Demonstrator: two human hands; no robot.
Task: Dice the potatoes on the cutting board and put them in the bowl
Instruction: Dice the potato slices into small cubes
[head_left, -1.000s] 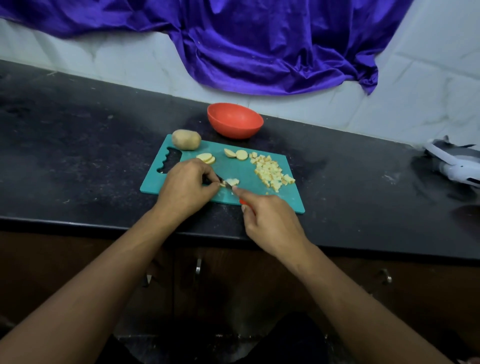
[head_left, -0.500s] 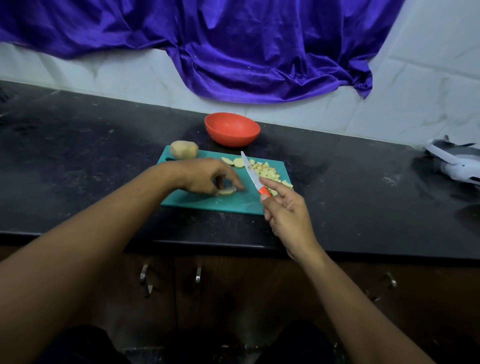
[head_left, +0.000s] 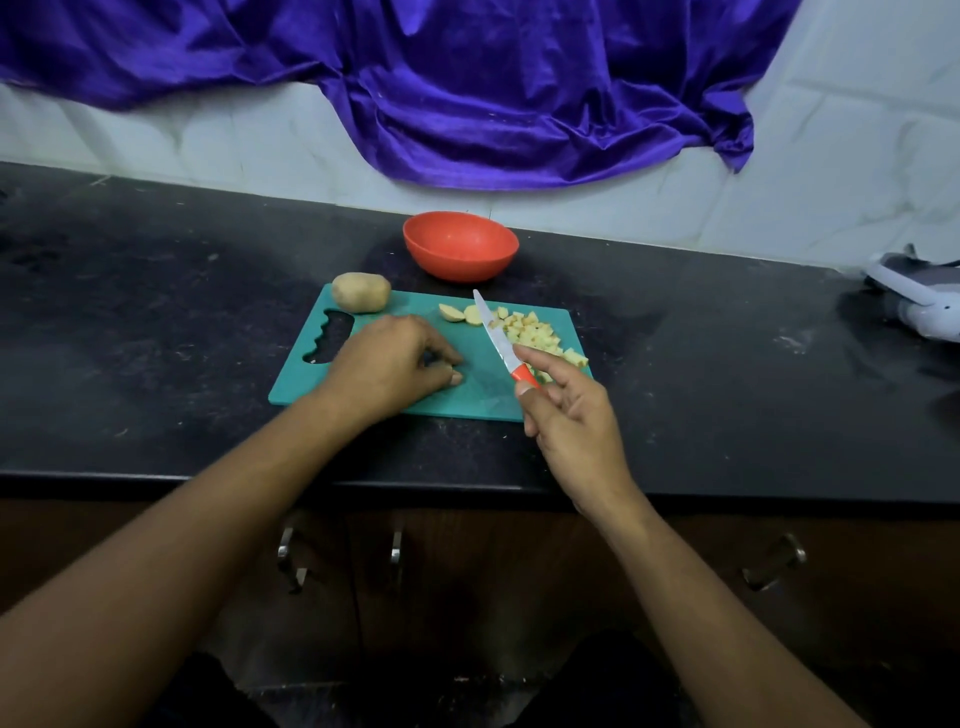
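A teal cutting board (head_left: 470, 402) lies on the black counter. A whole unpeeled potato (head_left: 361, 292) sits at its far left corner. Two potato slices (head_left: 460, 313) and a pile of diced potato (head_left: 535, 335) lie along its far right side. My left hand (head_left: 389, 364) rests on the board's middle, fingers curled down over a potato slice that is hidden beneath them. My right hand (head_left: 571, 415) pinches the orange handle of a knife (head_left: 496, 335), held off the board with the blade pointing away towards the slices. An orange bowl (head_left: 461, 245) stands just behind the board; it looks empty.
A purple cloth (head_left: 467, 104) hangs down the white wall behind the bowl. A white device (head_left: 919, 301) lies at the counter's right edge. Cabinet doors with metal handles (head_left: 395, 553) are below the counter's front edge.
My right hand lifted the knife from the cut and raised its blade off the board. My left hand slid over the slice and now covers it. The camera view tilted lower.
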